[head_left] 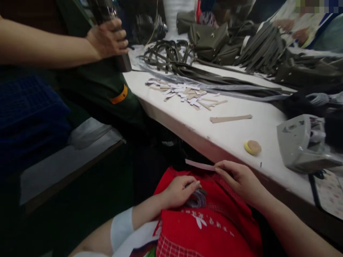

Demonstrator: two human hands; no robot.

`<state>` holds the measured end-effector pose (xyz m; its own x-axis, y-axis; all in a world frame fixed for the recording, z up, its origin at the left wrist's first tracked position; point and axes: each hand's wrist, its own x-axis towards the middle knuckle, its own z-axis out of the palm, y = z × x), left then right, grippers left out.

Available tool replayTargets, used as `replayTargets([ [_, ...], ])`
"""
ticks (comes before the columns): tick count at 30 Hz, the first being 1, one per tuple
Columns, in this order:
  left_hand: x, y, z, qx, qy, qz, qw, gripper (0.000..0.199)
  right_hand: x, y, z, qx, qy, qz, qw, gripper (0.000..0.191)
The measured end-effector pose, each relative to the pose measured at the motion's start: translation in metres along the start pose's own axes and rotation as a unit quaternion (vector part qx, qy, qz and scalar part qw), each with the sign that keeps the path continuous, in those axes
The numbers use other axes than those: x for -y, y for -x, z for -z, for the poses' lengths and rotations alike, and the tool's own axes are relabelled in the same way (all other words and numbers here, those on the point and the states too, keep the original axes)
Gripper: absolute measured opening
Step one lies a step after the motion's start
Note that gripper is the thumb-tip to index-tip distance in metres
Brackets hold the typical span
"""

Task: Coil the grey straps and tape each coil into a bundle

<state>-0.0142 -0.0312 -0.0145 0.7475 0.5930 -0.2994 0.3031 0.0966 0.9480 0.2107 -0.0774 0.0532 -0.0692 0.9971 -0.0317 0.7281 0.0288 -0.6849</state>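
Observation:
My right hand (242,180) is closed in a pinch on one end of a pale, narrow strip (199,165). The strip's other end points left, above my lap and beside the table edge. Against the red apron (198,232) rests my left hand (178,192), its fingers curled over a small greyish coil (197,199) that looks like a looped strap, perhaps in clear plastic. Part of the coil is hidden under the fingers. A longer tan strip (230,118) lies flat on the white table (225,137), with a pile of short tan and white strips (187,93) behind it.
A round yellow-edged tape roll (252,147) and a grey-white plastic holder (297,142) stand on the right. Dark olive straps (209,76) and bags (209,39) crowd the table's back. At left, another person's hand (109,38) grips a dark bottle (123,62).

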Motion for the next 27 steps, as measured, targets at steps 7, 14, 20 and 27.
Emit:
replayTargets([
  [7, 0.009, -0.002, -0.012, -0.054, 0.114, 0.051, 0.991, 0.045, 0.009, 0.024, -0.062, 0.038, -0.007, 0.051, 0.998, 0.024],
  [14, 0.010, -0.001, -0.013, -0.068, 0.107, 0.049, 0.991, 0.034, 0.010, 0.035, -0.073, 0.102, -0.392, -0.136, 0.904, 0.029],
  [20, 0.012, -0.003, -0.013, -0.080, 0.047, 0.039, 0.995, 0.035, 0.013, 0.033, -0.073, 0.073, -0.410, -0.186, 0.890, 0.031],
  [27, 0.010, 0.000, -0.014, -0.094, 0.002, 0.035, 0.995, 0.036, 0.014, 0.032, -0.069, 0.091, -0.369, -0.180, 0.907, 0.028],
])
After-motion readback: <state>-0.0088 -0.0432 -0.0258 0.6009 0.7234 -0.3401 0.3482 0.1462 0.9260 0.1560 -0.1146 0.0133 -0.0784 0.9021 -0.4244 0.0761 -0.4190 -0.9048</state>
